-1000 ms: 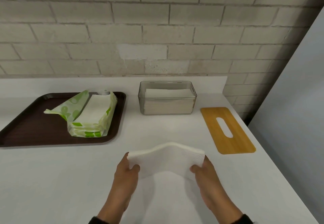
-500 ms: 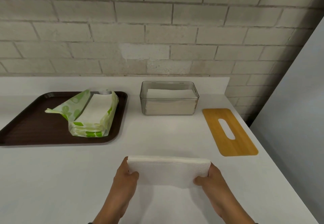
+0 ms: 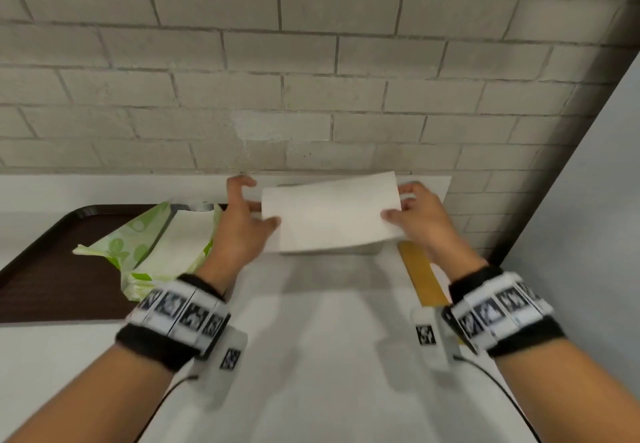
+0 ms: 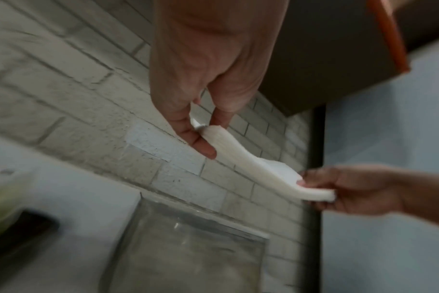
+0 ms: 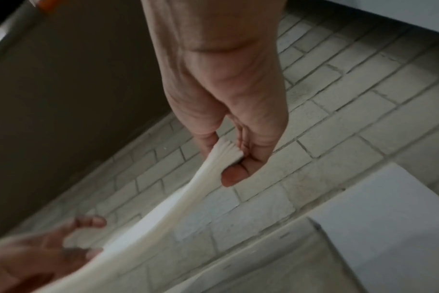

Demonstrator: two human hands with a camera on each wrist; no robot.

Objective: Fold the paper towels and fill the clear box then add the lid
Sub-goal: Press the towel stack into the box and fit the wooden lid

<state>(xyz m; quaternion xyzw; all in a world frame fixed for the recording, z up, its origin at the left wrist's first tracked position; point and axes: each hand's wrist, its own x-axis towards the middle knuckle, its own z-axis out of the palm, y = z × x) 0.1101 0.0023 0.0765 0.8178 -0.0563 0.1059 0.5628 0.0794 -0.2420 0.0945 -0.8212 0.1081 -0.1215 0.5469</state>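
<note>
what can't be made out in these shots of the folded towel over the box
- Clear plastic box: head view, hidden behind the folded white paper towel; left wrist view too blurred to tell its fill.
- Wooden slotted lid: head view, slot covered by the right hand and wristband.
- Left hand fingers: under the towel.
- Dark brown tray: cut off at left edge.

white paper towel (image 3: pixel 330 215), brown tray (image 3: pixel 52 269)

No readable text; only coded squares on wristbands (image 3: pixel 180 314).
</note>
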